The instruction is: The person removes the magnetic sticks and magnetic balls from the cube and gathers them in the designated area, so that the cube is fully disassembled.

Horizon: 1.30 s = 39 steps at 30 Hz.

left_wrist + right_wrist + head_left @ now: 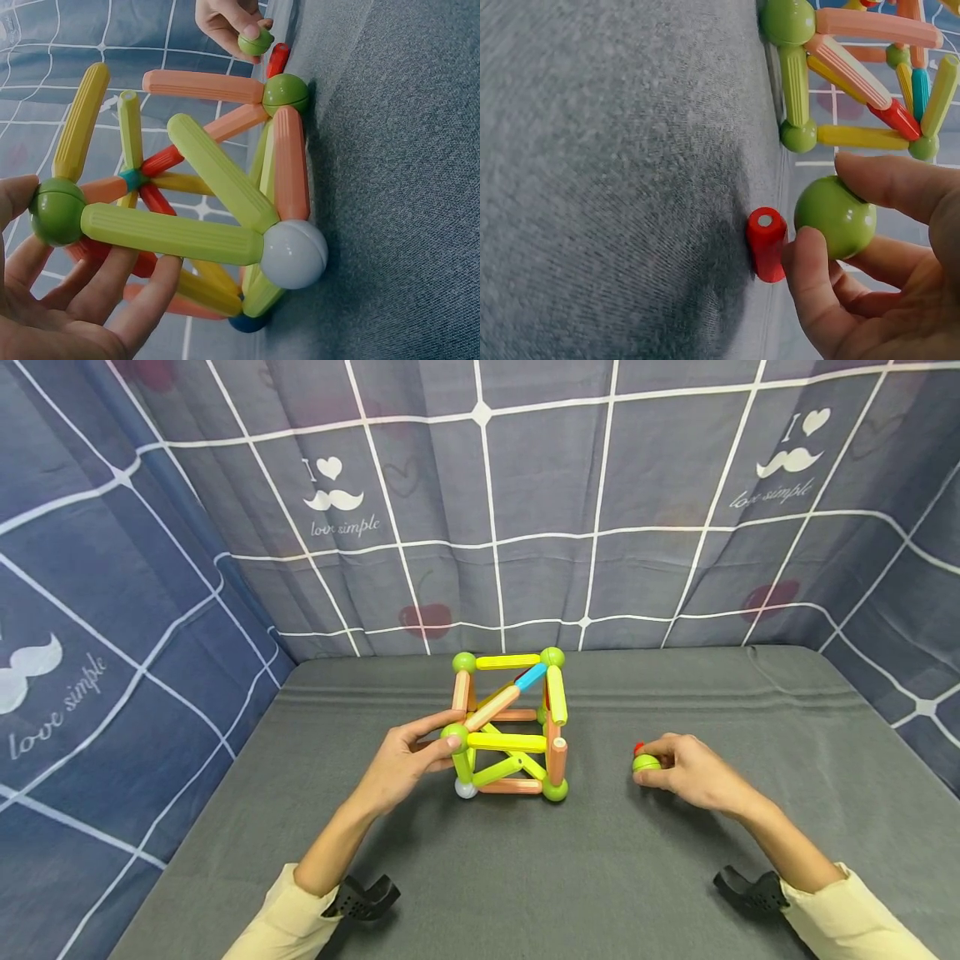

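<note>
A box-shaped frame of magnetic rods and balls (507, 742) stands on the grey cloth. My left hand (401, 767) pinches the green ball (58, 211) at its near upper left corner. Below that ball, a light green rod (172, 234) runs down to a white ball (294, 254) on the cloth. At the near right, an upright orange rod (557, 763) ends in a bare tip beside a yellow rod's end. Off to the right, my right hand (697, 774) holds a loose green ball (835, 217) between thumb and fingers. A red rod (766, 244) lies right by it.
Grey cloth (570, 877) covers the table under both hands. A blue checked curtain (540, 510) hangs behind the table and along both sides. Diagonal rods, one with a blue section (531, 677), cross the frame's top and sides.
</note>
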Tool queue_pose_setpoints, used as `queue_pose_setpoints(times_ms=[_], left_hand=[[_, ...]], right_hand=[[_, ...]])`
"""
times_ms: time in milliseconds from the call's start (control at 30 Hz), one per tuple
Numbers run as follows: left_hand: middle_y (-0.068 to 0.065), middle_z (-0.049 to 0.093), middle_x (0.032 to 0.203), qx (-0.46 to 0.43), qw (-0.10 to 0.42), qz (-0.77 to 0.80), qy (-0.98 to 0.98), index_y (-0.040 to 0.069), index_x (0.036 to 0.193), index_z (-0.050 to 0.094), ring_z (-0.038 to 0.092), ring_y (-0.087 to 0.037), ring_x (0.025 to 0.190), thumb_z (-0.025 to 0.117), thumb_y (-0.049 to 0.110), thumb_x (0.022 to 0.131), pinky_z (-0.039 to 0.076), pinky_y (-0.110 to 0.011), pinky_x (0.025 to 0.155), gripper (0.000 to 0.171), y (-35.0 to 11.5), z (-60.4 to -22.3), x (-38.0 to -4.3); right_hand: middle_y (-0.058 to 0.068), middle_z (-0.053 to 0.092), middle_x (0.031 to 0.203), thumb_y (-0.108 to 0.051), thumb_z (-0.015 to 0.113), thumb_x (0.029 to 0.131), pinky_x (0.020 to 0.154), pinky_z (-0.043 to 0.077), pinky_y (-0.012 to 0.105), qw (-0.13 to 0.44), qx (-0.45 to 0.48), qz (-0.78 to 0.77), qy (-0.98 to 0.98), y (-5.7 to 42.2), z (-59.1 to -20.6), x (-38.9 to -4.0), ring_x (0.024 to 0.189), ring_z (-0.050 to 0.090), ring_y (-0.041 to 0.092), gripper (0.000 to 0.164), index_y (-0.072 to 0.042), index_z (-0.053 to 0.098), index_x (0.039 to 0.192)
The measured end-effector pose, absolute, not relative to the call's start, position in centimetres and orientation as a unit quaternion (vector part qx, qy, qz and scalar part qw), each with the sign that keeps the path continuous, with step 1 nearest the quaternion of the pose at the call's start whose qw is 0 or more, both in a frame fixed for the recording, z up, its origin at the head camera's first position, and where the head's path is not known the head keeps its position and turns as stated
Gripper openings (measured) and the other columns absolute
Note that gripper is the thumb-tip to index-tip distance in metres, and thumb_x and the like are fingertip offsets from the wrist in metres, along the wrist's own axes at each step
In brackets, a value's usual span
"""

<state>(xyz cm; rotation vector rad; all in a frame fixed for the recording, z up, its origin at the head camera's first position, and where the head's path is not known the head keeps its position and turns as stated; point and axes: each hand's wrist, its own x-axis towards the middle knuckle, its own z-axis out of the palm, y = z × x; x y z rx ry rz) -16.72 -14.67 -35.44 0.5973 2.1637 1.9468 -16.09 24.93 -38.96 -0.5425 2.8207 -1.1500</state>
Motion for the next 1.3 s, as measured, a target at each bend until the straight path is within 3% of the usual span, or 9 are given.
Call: queue_pose_setpoints(times_ms=[200, 400, 667, 833, 1300], left_hand=[[-0.023, 0.052, 0.138, 0.198, 0.08, 0.656, 0.724, -0.003, 0.139, 0.053, 0.065, -0.025, 0.109, 0.064, 0.008, 0.097, 0.055, -0.041, 0.087, 0.045, -14.8, -35.4, -16.7], [-0.02, 0.05, 0.139, 0.201, 0.079, 0.645, 0.733, 0.0, 0.138, 0.054, 0.065, -0.027, 0.108, 0.064, 0.01, 0.097, 0.056, -0.041, 0.086, 0.043, -15.0, -35.3, -16.8], [-0.023, 0.044, 0.142, 0.201, 0.095, 0.641, 0.734, 0.004, 0.146, 0.046, 0.061, -0.031, 0.111, 0.061, 0.01, 0.098, 0.055, -0.043, 0.089, 0.051, -14.8, -35.0, -17.0], [-0.022, 0.045, 0.14, 0.205, 0.11, 0.632, 0.739, 0.004, 0.146, 0.047, 0.061, -0.029, 0.113, 0.06, 0.013, 0.099, 0.054, -0.042, 0.09, 0.049, -14.6, -34.8, -17.0], [-0.022, 0.046, 0.139, 0.214, 0.106, 0.641, 0.73, -0.001, 0.146, 0.045, 0.061, -0.029, 0.111, 0.062, 0.01, 0.098, 0.055, -0.041, 0.088, 0.052, -14.8, -35.2, -17.3]], right_hand=[[0.006, 0.064, 0.095, -0.016, 0.076, 0.086, 0.066, 0.047, 0.026, 0.004, -0.162, -0.387, 0.908, 25.1, -38.5, -16.6, 0.084, 0.057, 0.02, 0.028, 0.001, 0.072, 0.107], [0.012, 0.066, 0.103, -0.021, 0.074, 0.09, 0.065, 0.048, 0.027, 0.002, -0.124, -0.402, 0.907, 25.2, -37.7, -18.4, 0.09, 0.056, 0.024, 0.046, 0.006, 0.062, 0.124], [0.022, 0.065, 0.106, -0.006, 0.07, 0.09, 0.068, 0.05, 0.026, -0.001, -0.111, -0.41, 0.905, 25.3, -37.9, -23.6, 0.094, 0.059, 0.031, 0.039, 0.012, 0.06, 0.123], [0.03, 0.062, 0.111, -0.003, 0.069, 0.088, 0.076, 0.049, 0.035, 0.004, -0.104, -0.382, 0.918, 25.8, -38.9, -25.8, 0.099, 0.06, 0.039, 0.038, 0.015, 0.059, 0.12], [0.033, 0.058, 0.121, -0.011, 0.069, 0.091, 0.087, 0.046, 0.052, 0.014, -0.077, -0.358, 0.93, 26.3, -39.5, -26.4, 0.11, 0.055, 0.044, 0.043, 0.011, 0.057, 0.127]])
